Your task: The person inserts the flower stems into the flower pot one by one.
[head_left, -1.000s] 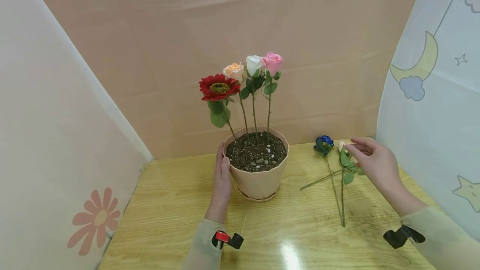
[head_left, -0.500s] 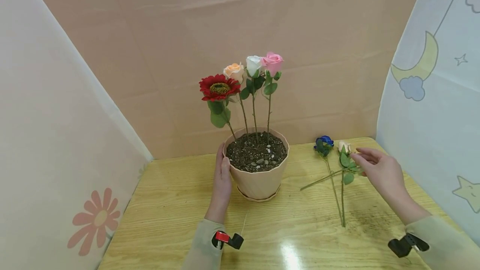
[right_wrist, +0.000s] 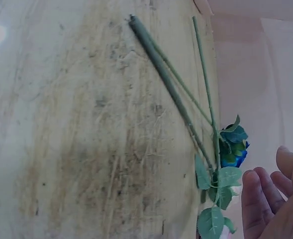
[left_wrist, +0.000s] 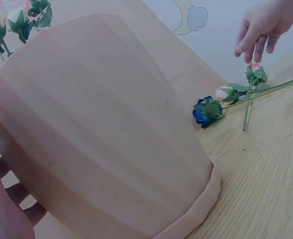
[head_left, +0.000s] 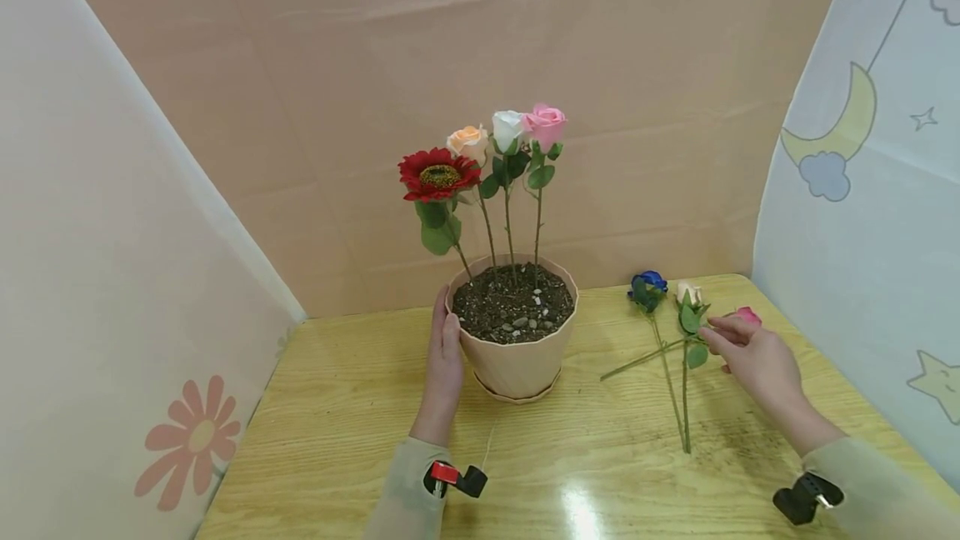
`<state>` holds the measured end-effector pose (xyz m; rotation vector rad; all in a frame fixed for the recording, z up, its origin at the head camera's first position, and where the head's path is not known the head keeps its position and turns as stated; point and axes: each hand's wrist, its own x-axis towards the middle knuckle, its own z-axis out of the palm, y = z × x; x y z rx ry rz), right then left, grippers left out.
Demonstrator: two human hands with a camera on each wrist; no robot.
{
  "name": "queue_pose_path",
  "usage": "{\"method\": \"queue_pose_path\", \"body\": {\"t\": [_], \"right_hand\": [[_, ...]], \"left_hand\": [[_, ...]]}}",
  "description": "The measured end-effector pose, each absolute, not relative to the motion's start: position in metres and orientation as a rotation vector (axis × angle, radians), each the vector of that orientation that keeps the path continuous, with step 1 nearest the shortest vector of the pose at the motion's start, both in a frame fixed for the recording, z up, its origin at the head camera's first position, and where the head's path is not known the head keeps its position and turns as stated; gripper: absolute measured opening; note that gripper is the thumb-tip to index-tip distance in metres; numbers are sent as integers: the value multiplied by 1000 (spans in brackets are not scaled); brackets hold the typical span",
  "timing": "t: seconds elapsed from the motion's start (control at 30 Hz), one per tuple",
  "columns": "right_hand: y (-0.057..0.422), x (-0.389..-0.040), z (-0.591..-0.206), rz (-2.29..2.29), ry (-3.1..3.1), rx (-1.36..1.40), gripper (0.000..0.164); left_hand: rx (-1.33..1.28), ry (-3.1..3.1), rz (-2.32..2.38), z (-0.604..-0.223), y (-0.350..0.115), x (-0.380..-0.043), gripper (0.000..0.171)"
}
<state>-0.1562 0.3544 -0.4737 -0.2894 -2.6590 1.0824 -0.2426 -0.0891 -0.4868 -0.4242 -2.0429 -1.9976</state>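
A beige flowerpot [head_left: 521, 367] full of dark soil stands on its saucer. My left hand [head_left: 444, 361] rests along the pot's left side with fingers extended and thumb toward me. In the soil stand a red sunflower-like bloom [head_left: 438, 175], a peach rose [head_left: 468, 144], a white rose [head_left: 507, 130] and a pink rose [head_left: 545, 125]. To the right, my right hand [head_left: 757, 359] hovers over three loose roses, fingers relaxed. These are a blue rose [head_left: 647, 288], a cream rose [head_left: 688, 293] and a deep pink rose [head_left: 747, 317], their stems crossing. The left wrist view shows a gap below that hand.
The wooden table [head_left: 337, 440] has dark smudges of dirt [head_left: 738, 440] near the right hand. A peach backdrop [head_left: 360, 107] rises behind, and patterned white sheets [head_left: 885, 240] flank both sides. Small stones [head_left: 520, 323] lie on the soil.
My right hand has drawn away from the cream rose, first rightward, then slightly toward me, uncovering the cream and deep pink blooms. My left hand and the pot stay put.
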Motion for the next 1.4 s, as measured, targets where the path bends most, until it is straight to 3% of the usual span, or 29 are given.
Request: {"method": "queue_pose_path", "body": {"t": [0.7,1.4], "right_hand": [[360,-169,-497,1286,-2743,-293,68],[365,-183,-511,1214,-2829,-268,68]], "left_hand": [[-392,-2061,-2004,-489,-90,-242,57],[-411,-2044,-1993,-486,-88,-242,57]]}}
